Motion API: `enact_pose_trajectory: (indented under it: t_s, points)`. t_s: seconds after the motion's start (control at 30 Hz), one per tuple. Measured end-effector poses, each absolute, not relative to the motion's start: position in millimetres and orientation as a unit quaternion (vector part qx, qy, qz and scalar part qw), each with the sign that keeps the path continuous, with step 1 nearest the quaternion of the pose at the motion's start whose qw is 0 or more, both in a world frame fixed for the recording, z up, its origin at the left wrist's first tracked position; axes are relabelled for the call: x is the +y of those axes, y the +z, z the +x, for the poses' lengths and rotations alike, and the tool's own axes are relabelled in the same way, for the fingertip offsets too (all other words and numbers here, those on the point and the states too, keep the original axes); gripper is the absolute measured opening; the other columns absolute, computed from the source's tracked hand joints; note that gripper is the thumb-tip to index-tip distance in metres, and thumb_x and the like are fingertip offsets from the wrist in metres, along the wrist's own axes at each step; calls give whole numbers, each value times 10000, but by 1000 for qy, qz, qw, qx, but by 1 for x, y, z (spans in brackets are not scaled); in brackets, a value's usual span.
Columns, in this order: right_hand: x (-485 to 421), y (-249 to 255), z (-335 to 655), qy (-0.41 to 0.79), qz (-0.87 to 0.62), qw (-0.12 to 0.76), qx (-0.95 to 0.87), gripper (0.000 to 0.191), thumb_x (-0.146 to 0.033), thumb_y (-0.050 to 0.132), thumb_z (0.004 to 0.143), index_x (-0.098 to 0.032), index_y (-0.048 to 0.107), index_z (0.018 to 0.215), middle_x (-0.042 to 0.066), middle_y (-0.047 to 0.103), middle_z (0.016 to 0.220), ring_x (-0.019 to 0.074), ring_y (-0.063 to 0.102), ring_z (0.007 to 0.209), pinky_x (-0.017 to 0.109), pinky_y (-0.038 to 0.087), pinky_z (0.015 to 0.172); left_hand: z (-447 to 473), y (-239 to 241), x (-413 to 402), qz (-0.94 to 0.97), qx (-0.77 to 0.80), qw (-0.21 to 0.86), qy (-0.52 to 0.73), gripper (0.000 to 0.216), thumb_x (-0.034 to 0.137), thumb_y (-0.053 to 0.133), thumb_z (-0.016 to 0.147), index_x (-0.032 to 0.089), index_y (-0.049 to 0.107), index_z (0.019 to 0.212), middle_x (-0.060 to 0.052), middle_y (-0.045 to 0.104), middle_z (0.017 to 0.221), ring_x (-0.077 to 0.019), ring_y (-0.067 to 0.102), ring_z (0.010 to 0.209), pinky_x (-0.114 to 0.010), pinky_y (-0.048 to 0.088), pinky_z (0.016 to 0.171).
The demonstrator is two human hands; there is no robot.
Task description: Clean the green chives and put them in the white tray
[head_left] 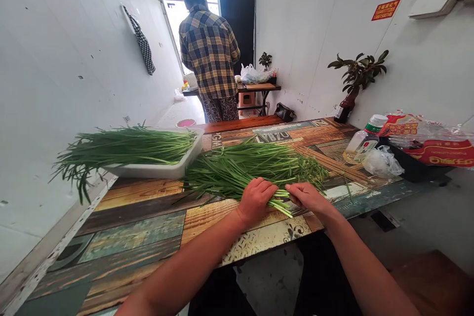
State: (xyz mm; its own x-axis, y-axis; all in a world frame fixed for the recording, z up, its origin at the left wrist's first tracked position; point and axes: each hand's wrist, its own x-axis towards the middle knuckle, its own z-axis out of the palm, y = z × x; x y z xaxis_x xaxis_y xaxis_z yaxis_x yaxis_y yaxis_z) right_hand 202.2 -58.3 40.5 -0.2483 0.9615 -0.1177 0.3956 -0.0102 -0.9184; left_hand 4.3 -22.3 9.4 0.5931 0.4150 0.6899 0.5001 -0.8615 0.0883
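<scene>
My left hand (256, 200) is closed around a small bunch of garlic chives, whose pale cut ends (282, 206) stick out to the right. Close beside it, my right hand (304, 194) is pinched at the tip of a chive stem, its fingertips partly hidden. Behind both hands a loose pile of garlic chives (259, 154) lies on the patchwork-patterned table (148, 222). To the left, a white plastic tray (191, 157) holds more garlic chives (137, 144), their leaves hanging over its left side.
Thin wooden skewers (338, 164) lie right of the pile. Farther right are a plastic bottle (365, 138), a crumpled clear bag (383, 162) and red packaging (433, 145). A brown bottle with a plant (346, 104) stands by the wall. A person in a plaid shirt (209, 52) faces away.
</scene>
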Motion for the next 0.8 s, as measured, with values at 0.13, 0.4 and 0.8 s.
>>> enact_pose_trajectory:
  t_s: [0.13, 0.4, 0.8]
  points:
    - [-60, 28, 208, 524, -521, 251, -626, 537, -644, 328, 869, -201, 423, 580, -49, 387, 433, 83, 313, 370, 214, 243, 381, 6, 3, -19, -897, -260, 61, -352, 271, 353, 418, 939, 174, 616, 981, -73, 633, 896, -165, 532, 800, -316, 424, 742]
    - [-65, 38, 213, 432, -510, 303, -679, 499, -585, 378, 888, -197, 404, 576, -45, 367, 504, 91, 306, 462, 221, 272, 434, 5, 12, -22, -895, -270, 68, -349, 262, 322, 407, 945, 165, 617, 939, -64, 636, 858, -167, 531, 789, -319, 435, 731]
    - [-80, 51, 210, 238, -571, 374, -691, 466, -511, 442, 885, -198, 542, 556, -14, 491, 510, 126, 458, 493, 249, 355, 512, 6, 12, -23, -894, -273, 54, -351, 267, 347, 434, 930, 150, 615, 941, -78, 632, 831, -178, 536, 773, -326, 445, 724]
